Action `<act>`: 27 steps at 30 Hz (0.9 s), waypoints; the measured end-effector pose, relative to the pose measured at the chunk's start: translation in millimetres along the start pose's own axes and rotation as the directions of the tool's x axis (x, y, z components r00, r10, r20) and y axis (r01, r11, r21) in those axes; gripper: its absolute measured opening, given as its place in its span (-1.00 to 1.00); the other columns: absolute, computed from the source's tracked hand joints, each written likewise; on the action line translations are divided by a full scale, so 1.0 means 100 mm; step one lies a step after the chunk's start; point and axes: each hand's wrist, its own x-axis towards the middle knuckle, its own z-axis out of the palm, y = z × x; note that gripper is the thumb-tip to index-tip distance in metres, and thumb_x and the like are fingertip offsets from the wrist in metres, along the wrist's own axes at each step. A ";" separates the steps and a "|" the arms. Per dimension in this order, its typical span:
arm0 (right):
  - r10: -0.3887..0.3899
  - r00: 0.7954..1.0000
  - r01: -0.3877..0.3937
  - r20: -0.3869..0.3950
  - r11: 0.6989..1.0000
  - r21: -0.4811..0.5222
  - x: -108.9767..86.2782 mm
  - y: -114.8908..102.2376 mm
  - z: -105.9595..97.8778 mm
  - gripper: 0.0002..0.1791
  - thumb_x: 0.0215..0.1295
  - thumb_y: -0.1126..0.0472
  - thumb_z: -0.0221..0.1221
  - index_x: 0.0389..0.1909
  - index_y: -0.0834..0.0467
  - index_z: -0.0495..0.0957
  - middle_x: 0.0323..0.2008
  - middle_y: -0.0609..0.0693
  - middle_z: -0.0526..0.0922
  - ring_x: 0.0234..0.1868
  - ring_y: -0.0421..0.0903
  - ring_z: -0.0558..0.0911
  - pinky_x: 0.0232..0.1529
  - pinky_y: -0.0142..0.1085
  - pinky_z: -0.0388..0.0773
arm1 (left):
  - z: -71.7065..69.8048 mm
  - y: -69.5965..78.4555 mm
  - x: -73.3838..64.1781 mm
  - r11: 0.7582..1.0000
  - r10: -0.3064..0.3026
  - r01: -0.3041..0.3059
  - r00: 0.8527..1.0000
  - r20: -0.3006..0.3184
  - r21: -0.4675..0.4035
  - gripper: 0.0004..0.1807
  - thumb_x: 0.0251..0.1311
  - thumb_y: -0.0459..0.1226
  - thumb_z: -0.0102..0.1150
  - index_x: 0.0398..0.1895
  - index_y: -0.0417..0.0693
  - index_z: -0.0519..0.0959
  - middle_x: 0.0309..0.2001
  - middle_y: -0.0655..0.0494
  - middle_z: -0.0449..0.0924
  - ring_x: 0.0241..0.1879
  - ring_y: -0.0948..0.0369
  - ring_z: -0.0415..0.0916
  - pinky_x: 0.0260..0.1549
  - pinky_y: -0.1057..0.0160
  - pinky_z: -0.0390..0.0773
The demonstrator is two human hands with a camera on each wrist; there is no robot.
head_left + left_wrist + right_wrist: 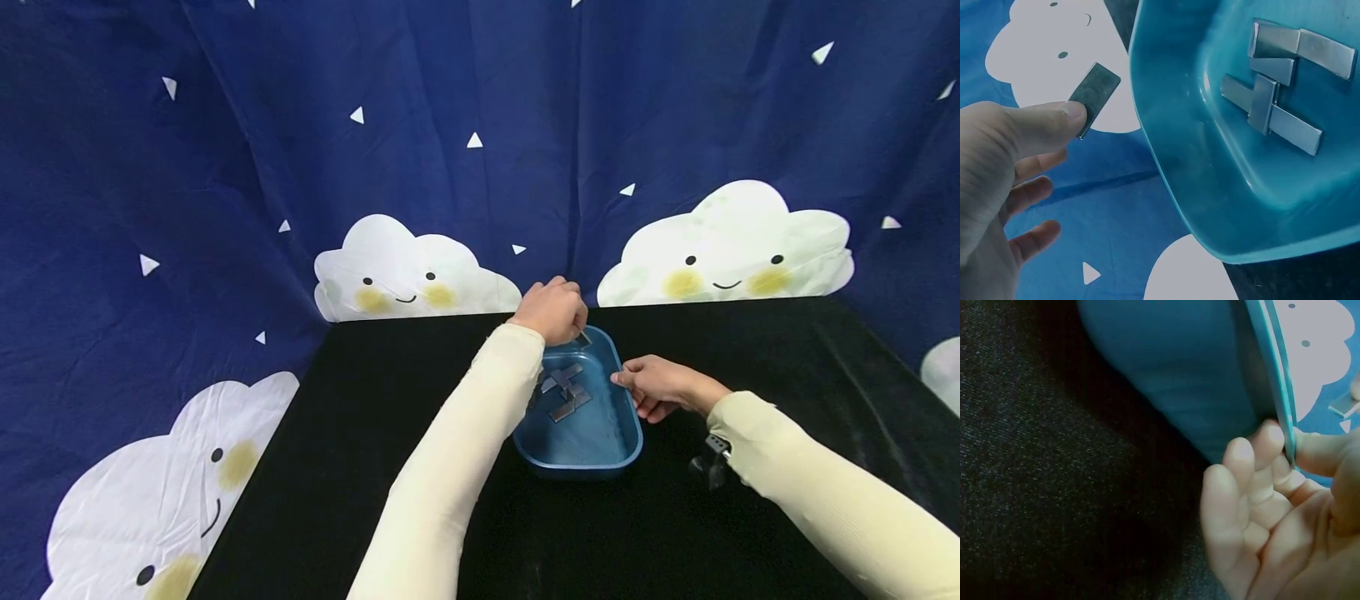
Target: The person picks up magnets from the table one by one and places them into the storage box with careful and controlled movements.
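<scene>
A blue plastic basin (577,454) sits on the black tabletop, with several small flat metal bars (1264,103) lying crossed and overlapping on its floor. My left hand (553,310) is over the basin's far edge. In the left wrist view its thumb and forefinger pinch one more flat metal bar (1096,94), held outside the rim, while the other fingers hang loose. On the basin's right side, my right hand (663,387) grips the rim (1285,400), thumb on the inner face and fingertips against the outer wall.
The black cloth-covered table (360,450) extends around the basin. Behind it hangs a dark blue curtain (420,108) with white triangles and smiling clouds. A small black device (711,462) hangs at the right sleeve's cuff.
</scene>
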 end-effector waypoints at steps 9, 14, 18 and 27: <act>0.000 1.000 0.000 -0.007 1.000 -0.023 0.02 0.01 -0.01 -0.68 0.53 -0.03 -0.12 -0.30 0.11 0.41 -0.47 -0.03 0.52 -0.48 -0.15 0.58 -0.41 -0.32 0.62 | 0.00 0.13 0.06 0.999 0.036 -0.036 0.999 0.007 0.031 -0.80 0.33 -0.21 0.14 -0.31 0.28 0.75 -0.09 0.30 0.58 0.02 0.25 0.40 -0.01 0.24 0.45; -0.003 1.000 0.003 -0.010 0.999 -0.046 0.01 0.01 -0.04 -0.67 0.53 -0.03 -0.12 -0.31 0.10 0.41 -0.46 -0.03 0.53 -0.46 -0.15 0.59 -0.39 -0.32 0.62 | 0.07 0.18 0.09 0.999 0.039 -0.039 0.999 0.033 0.001 -0.79 0.33 -0.23 0.12 -0.30 0.26 0.75 -0.10 0.29 0.59 -0.01 0.24 0.41 -0.03 0.24 0.46; -0.015 1.000 0.014 -0.021 0.998 -0.056 -0.01 0.00 -0.04 -0.68 0.52 -0.03 -0.10 -0.34 0.10 0.41 -0.47 -0.03 0.53 -0.47 -0.15 0.59 -0.40 -0.32 0.61 | 0.12 0.21 0.13 0.999 0.033 -0.033 0.998 0.046 0.005 -0.81 0.32 -0.21 0.14 -0.25 0.26 0.74 -0.07 0.31 0.60 0.01 0.25 0.41 0.00 0.24 0.46; -0.031 0.999 0.027 -0.045 0.996 -0.085 0.00 -0.01 -0.02 -0.70 0.51 0.02 -0.05 -0.39 0.10 0.42 -0.50 -0.03 0.53 -0.50 -0.14 0.57 -0.44 -0.32 0.61 | 0.17 0.24 0.17 0.999 0.054 -0.052 0.995 0.081 -0.015 -0.75 0.30 -0.14 0.20 0.00 0.28 0.70 0.05 0.30 0.60 0.13 0.24 0.41 0.12 0.19 0.46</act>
